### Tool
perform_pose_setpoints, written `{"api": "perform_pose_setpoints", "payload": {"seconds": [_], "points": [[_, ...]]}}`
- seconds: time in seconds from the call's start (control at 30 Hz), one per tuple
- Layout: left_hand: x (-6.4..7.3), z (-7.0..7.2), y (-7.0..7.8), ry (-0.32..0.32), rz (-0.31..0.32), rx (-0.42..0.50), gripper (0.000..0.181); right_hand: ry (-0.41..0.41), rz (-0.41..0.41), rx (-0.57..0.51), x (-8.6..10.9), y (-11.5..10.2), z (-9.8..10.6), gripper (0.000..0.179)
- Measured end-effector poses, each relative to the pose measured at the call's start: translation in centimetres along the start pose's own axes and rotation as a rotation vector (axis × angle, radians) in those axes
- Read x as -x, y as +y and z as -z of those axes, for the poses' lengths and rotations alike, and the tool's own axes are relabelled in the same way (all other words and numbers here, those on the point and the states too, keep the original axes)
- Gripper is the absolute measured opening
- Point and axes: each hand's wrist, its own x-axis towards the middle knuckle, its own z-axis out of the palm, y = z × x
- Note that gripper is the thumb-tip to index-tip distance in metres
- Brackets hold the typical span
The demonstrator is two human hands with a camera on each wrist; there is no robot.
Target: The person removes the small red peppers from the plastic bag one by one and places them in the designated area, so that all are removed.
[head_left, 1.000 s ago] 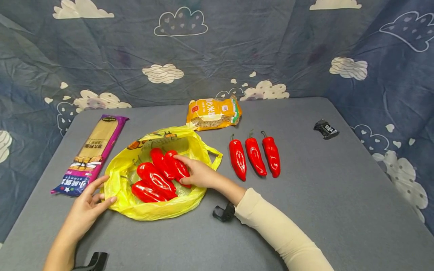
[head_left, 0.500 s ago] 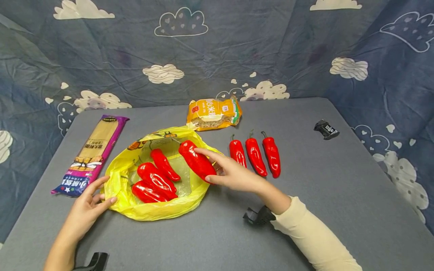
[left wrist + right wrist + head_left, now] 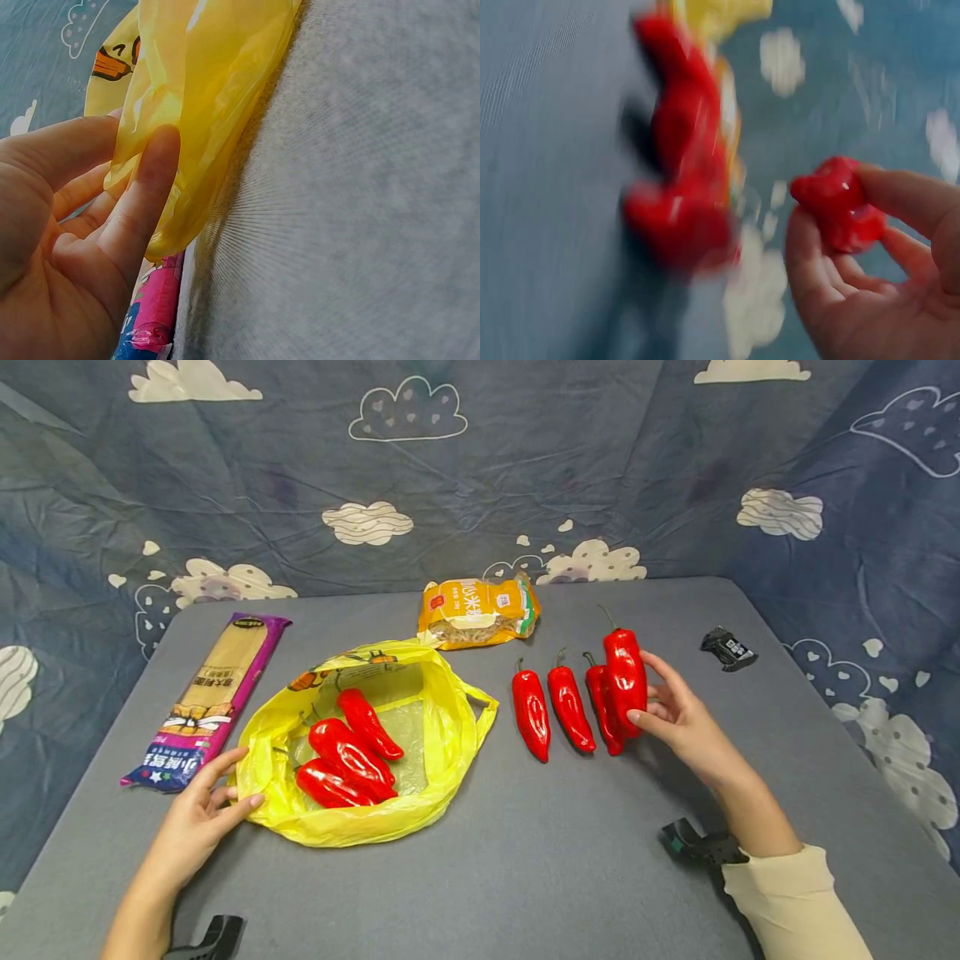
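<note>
My right hand (image 3: 693,727) holds a long red pepper (image 3: 625,672) by its side, fingers on one side and thumb on the other, above the table. Its stem points away from me, and it partly covers the rightmost of three red peppers lying in a row, beside a middle one (image 3: 570,710) and a left one (image 3: 531,714). My left hand (image 3: 198,818) pinches the left rim of a yellow plastic bag (image 3: 442,785); the left wrist view shows thumb and fingers on the thin plastic (image 3: 217,97). Three red peppers, one at the top (image 3: 369,722), lie inside the open bag.
A purple-edged pack of noodles (image 3: 213,693) lies left of the bag. Behind the bag sits an orange food packet (image 3: 480,610). A small black packet (image 3: 727,647) is at the far right of the grey table (image 3: 525,885). A cloud-print cloth (image 3: 480,468) hangs behind.
My right hand has lifted a red pepper out of the bag and carried it right, over to the rightmost pepper of the row. My left hand has stayed on the bag's rim.
</note>
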Motion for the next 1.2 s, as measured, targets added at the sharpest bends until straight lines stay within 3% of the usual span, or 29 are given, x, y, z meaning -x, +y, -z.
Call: {"api": "perform_pose_setpoints", "payload": {"seconds": [0.17,0.33,0.73,0.87,1.03,1.2], "points": [[0.0,0.0,0.0,0.003,0.008,-0.026,0.059,-0.021,-0.167,0.062,0.1,2.9,2.3,0.073],[0.1,0.0,0.0,0.004,0.017,-0.053,0.060,-0.069,-0.237,0.111,0.0,4.2,2.4,0.073],[-0.1,0.1,0.0,0.001,0.013,-0.057,0.060,-0.093,-0.228,0.253,-0.4,4.1,1.8,0.073],[0.0,0.0,0.0,-0.004,0.019,-0.050,0.060,-0.061,-0.242,0.269,-0.4,3.7,1.9,0.073],[-0.1,0.0,0.1,-0.007,0.022,-0.053,0.060,0.015,-0.188,0.223,-0.4,1.4,1.5,0.070],[-0.1,0.0,0.0,-0.005,0.014,-0.037,0.060,0.053,-0.038,0.167,-1.2,-2.2,-1.2,0.064]]}}
